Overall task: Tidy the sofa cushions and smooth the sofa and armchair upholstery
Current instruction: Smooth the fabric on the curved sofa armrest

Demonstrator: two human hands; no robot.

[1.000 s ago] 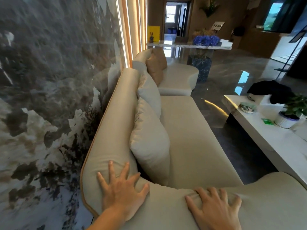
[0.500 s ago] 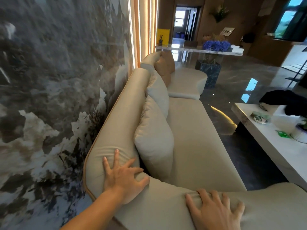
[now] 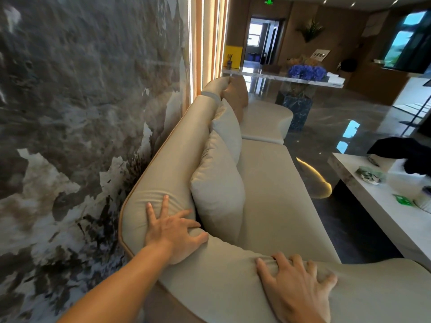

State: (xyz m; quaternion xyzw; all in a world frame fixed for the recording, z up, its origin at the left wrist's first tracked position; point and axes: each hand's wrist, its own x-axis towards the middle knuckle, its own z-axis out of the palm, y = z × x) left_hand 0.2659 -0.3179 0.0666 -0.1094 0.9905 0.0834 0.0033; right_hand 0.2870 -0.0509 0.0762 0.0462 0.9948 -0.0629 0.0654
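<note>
A long beige sofa [image 3: 268, 183] runs along the marble wall. My left hand [image 3: 173, 231] lies flat with fingers spread on the corner where the backrest meets the near armrest, with the fabric creased under it. My right hand [image 3: 296, 283] presses flat on top of the armrest, fingers apart. A beige cushion [image 3: 218, 192] leans upright against the backrest just beyond my left hand. A second beige cushion [image 3: 229, 129] stands behind it, and a tan cushion [image 3: 236, 96] rests at the far end.
A white coffee table [image 3: 363, 194] with small items and a dark cloth [image 3: 403, 150] stands to the right. Glossy dark floor lies between sofa and table. A rounded beige seat [image 3: 265, 120] adjoins the sofa's far end. A counter with blue flowers [image 3: 305, 72] is beyond.
My left hand has slid forward along the backrest corner, pushing creases ahead of it. My right hand has stayed on the armrest. The view has shifted a little to the left.
</note>
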